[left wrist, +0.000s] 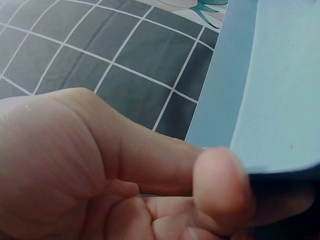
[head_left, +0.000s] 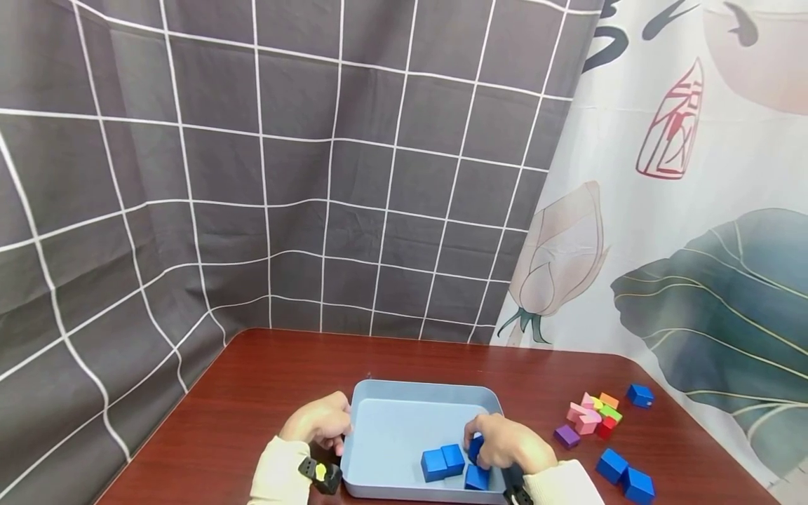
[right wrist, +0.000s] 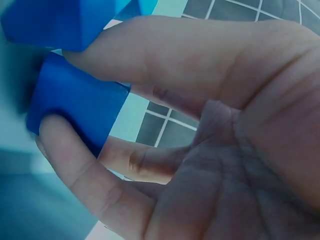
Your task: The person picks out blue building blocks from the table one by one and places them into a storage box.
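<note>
A light blue shallow tray (head_left: 391, 414) lies on the table. At its left side my left hand (head_left: 322, 423) grips the rim; in the left wrist view, curled fingers (left wrist: 222, 190) meet the tray's edge (left wrist: 220, 100), and one finger passes below it. Inside the tray's right part my right hand (head_left: 505, 443) holds a blue cube (right wrist: 82, 100) between thumb and fingers. Just left of that cube sit two blue cubes (head_left: 433, 466) side by side, and another blue cube (head_left: 477, 477) is in front, by the right hand. Finger contact on the held cube's far side is hidden.
Right of the tray, on the red-brown table (head_left: 284, 358), lies a cluster of small pink, yellow, orange, green and red blocks (head_left: 587, 421). A purple block (head_left: 567, 436) and more blue cubes (head_left: 611, 466) lie around it. A grey gridded curtain (head_left: 303, 168) hangs behind.
</note>
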### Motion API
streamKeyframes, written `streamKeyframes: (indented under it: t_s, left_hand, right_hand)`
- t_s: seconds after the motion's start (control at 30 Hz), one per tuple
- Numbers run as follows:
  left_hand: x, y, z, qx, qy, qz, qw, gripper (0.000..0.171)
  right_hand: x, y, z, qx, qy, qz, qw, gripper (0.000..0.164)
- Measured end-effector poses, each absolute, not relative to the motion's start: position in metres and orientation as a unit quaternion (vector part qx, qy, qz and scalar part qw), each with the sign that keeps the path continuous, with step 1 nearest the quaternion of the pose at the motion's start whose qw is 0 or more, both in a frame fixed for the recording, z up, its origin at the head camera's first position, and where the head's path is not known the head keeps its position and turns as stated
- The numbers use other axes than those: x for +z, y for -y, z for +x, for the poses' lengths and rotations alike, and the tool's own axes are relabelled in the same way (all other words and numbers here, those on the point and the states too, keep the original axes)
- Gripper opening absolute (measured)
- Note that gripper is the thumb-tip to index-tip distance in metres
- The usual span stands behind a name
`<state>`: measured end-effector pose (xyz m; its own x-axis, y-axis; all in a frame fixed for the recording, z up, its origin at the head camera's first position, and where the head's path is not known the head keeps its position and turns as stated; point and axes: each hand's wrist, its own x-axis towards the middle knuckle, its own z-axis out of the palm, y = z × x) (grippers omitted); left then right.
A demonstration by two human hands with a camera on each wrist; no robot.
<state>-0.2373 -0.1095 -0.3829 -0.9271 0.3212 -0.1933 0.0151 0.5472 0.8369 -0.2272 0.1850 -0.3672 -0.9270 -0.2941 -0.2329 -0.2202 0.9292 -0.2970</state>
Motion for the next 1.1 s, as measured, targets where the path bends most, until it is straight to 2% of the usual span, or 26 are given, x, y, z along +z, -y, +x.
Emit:
streamKeyframes:
  t_s: [0.43,0.57,0.7,0.83,0.97,1.1]
  left_hand:
    - [-0.383,0.111,-0.235,0.453,-0.872,0.096,0.159,0.019]
    - [-0.383,0.111,-0.235,0.451,-0.873,0.097,0.157,0.018]
    - [-0.383,0.110,-0.236,0.458,-0.869,0.098,0.162,0.018]
    - [-0.383,0.110,-0.236,0.460,-0.867,0.099,0.162,0.018]
    - [-0.384,0.111,-0.236,0.451,-0.874,0.095,0.156,0.018]
    - [-0.385,0.111,-0.236,0.448,-0.875,0.094,0.156,0.017]
  right_hand:
    - [-0.367,-0.186,-0.226,-0.141,-0.970,-0.138,0.141,0.019]
    - [-0.359,-0.196,-0.228,-0.165,-0.964,-0.144,0.153,0.018]
    - [-0.347,-0.217,-0.230,-0.212,-0.956,-0.158,0.128,0.020]
    - [-0.335,-0.243,-0.229,-0.224,-0.962,-0.110,0.110,0.027]
    - [-0.331,-0.272,-0.227,-0.215,-0.968,-0.042,0.124,0.035]
    - [-0.337,-0.298,-0.228,-0.202,-0.970,-0.016,0.133,0.041]
